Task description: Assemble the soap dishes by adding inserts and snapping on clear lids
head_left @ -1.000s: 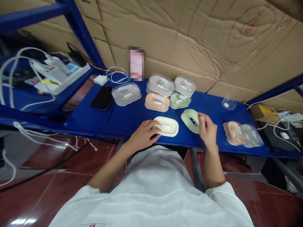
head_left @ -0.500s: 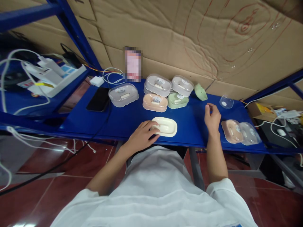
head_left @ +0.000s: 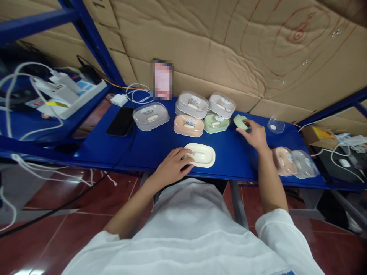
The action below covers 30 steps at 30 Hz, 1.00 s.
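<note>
A cream oval dish, much like a soap dish (head_left: 207, 154), lies flat near the table's front edge. My left hand (head_left: 173, 164) grips its left end, with fingers over the rim and the thumb at the near side. Farther back on the right, my right hand (head_left: 257, 134) has its thumb and fingers closed around a small green plastic dish (head_left: 239, 121), whose right part is hidden by the fingers. Just left of that stands a green box with a clear lid (head_left: 217, 123), beside a peach lidded box (head_left: 188, 126).
Grey lidded boxes (head_left: 192, 104) are stacked at the back, another (head_left: 151, 116) stands left. Peach (head_left: 284, 161) and grey (head_left: 304, 165) ones sit right, near a clear lid (head_left: 276, 125). A black phone (head_left: 120, 121), cable and white adapter (head_left: 119, 100) lie left on the blue table (head_left: 160, 147).
My right hand has reached forward and left and taken hold of the green dish, which has turned and shifted slightly. My left hand stays on the cream dish.
</note>
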### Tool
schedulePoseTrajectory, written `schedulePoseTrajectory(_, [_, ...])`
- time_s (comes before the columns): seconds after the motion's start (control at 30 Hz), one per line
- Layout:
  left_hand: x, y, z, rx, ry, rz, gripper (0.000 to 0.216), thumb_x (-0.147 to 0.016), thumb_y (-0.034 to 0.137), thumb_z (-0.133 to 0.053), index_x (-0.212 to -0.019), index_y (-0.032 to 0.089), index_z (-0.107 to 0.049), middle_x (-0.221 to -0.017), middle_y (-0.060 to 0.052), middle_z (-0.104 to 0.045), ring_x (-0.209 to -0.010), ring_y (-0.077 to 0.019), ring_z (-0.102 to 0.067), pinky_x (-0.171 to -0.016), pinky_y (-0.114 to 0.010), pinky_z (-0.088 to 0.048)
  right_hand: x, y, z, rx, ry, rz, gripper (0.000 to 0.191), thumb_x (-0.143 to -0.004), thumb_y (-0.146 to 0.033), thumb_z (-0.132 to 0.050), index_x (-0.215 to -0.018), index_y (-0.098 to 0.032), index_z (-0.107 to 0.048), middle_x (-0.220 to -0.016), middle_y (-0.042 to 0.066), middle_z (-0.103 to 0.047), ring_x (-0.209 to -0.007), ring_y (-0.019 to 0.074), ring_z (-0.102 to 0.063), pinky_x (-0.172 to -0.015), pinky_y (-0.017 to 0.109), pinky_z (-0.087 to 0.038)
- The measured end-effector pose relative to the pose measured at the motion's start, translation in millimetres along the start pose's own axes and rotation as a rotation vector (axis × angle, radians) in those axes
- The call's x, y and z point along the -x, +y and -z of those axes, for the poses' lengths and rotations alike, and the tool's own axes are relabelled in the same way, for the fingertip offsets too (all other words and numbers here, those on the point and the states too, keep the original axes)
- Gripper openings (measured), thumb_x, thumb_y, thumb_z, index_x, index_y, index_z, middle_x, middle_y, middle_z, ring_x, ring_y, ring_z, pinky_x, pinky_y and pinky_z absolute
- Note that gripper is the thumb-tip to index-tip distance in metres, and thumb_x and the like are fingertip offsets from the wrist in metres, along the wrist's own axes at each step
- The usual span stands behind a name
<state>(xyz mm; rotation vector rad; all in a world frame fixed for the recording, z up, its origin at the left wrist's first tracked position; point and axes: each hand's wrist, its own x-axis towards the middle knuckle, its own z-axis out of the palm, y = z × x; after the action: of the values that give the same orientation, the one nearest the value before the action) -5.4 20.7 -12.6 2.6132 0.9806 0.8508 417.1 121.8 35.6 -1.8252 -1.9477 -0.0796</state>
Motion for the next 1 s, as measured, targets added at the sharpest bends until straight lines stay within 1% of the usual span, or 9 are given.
schedulePoseTrajectory(0.07, [-1, 0, 1, 0.008, -0.006, 0.004, 0.015, -0.105, 0.027, -0.063, -0.111, 0.024, -0.076, -0.137, -0.011, -0.068, -0.129, -0.0294, -0.061, -0.112, -0.051, -0.053, 20, -7, 8, -0.164, 0.147, -0.069, 0.064, -0.099, -0.073, -0.058, -0.132, -0.020, -0.068, -0.117, 0.014, -0.079, -0.107, 0.0315, -0.074, -0.100, 0.049, -0.056])
schedulePoseTrajectory(0.17, [-2, 1, 1, 0.012, -0.009, 0.014, 0.014, -0.104, 0.027, -0.063, -0.111, 0.025, -0.076, -0.137, -0.010, -0.068, -0.128, -0.0292, -0.061, -0.112, -0.051, -0.053, 49, -11, 7, -0.334, 0.322, -0.359, 0.072, -0.104, -0.076, -0.039, -0.133, -0.016, -0.065, -0.107, 0.015, -0.077, -0.089, 0.0298, -0.076, -0.081, 0.046, -0.062])
schedulePoseTrajectory(0.27, [-2, 1, 1, 0.015, 0.000, 0.009, 0.014, -0.105, 0.027, -0.063, -0.112, 0.024, -0.075, -0.135, -0.010, -0.068, -0.128, -0.0285, -0.062, -0.113, -0.050, -0.052, 71, -7, -4, -0.347, 0.223, -0.512, 0.086, -0.099, -0.078, -0.048, -0.153, -0.011, -0.051, -0.127, 0.024, -0.072, -0.091, 0.0344, -0.077, -0.082, 0.055, -0.063])
schedulePoseTrajectory(0.37, [-2, 1, 1, 0.018, 0.003, 0.002, 0.014, -0.105, 0.027, -0.063, -0.112, 0.024, -0.075, -0.135, -0.011, -0.068, -0.128, -0.0287, -0.062, -0.114, -0.051, -0.052, 87, -8, -8, -0.081, 0.235, -0.378, 0.095, -0.096, -0.074, -0.058, -0.165, -0.012, -0.039, -0.167, 0.033, -0.039, -0.139, 0.0449, -0.060, -0.113, 0.070, -0.048])
schedulePoseTrajectory(0.47, [-2, 0, 0, 0.003, 0.009, -0.005, 0.013, -0.105, 0.026, -0.062, -0.110, 0.023, -0.074, -0.136, -0.011, -0.067, -0.128, -0.0291, -0.061, -0.114, -0.051, -0.053, 99, -20, -2, -0.017, 0.070, -0.073, 0.071, -0.107, -0.065, -0.046, -0.163, -0.022, -0.047, -0.177, 0.020, -0.032, -0.163, 0.0380, -0.033, -0.127, 0.065, -0.034])
schedulePoseTrajectory(0.57, [0, 1, -1, 0.020, 0.018, 0.002, 0.018, -0.106, 0.028, -0.062, -0.120, 0.023, -0.073, -0.140, -0.012, -0.064, -0.128, -0.0285, -0.062, -0.113, -0.049, -0.056, 112, -42, 4, -0.074, -0.201, 0.135, 0.056, -0.107, -0.061, -0.052, -0.154, -0.030, -0.061, -0.168, 0.012, -0.051, -0.155, 0.0344, -0.047, -0.122, 0.059, -0.042])
schedulePoseTrajectory(0.73, [2, 3, -1, 0.082, 0.040, 0.093, 0.055, -0.106, 0.030, -0.064, -0.159, 0.030, -0.049, -0.169, -0.017, -0.039, -0.121, -0.0243, -0.068, -0.103, -0.042, -0.063, 132, -97, -4, -0.110, 0.019, 0.066, 0.040, -0.109, -0.054, -0.055, -0.134, -0.031, -0.075, -0.135, 0.008, -0.077, -0.129, 0.0325, -0.066, -0.108, 0.052, -0.049])
schedulePoseTrajectory(0.9, [0, 0, -1, -0.006, 0.088, 0.052, 0.067, -0.104, 0.035, -0.070, -0.165, 0.033, -0.043, -0.177, -0.018, -0.029, -0.150, -0.0378, -0.051, -0.117, -0.057, -0.054, 141, -159, -23, -0.151, -0.189, 0.360, 0.038, -0.112, -0.046, -0.052, -0.144, -0.034, -0.069, -0.152, 0.007, -0.068, -0.143, 0.0305, -0.058, -0.116, 0.051, -0.042])
schedulePoseTrajectory(1.0, [-2, -3, -3, 0.012, 0.050, -0.015, 0.056, -0.105, 0.034, -0.068, -0.159, 0.031, -0.053, -0.172, -0.014, -0.043, -0.156, -0.0357, -0.045, -0.125, -0.059, -0.047, 139, -172, -25, -0.140, -0.270, 0.462, 0.042, -0.114, -0.040, -0.047, -0.152, -0.033, -0.062, -0.158, 0.008, -0.062, -0.152, 0.0295, -0.051, -0.121, 0.053, -0.038])
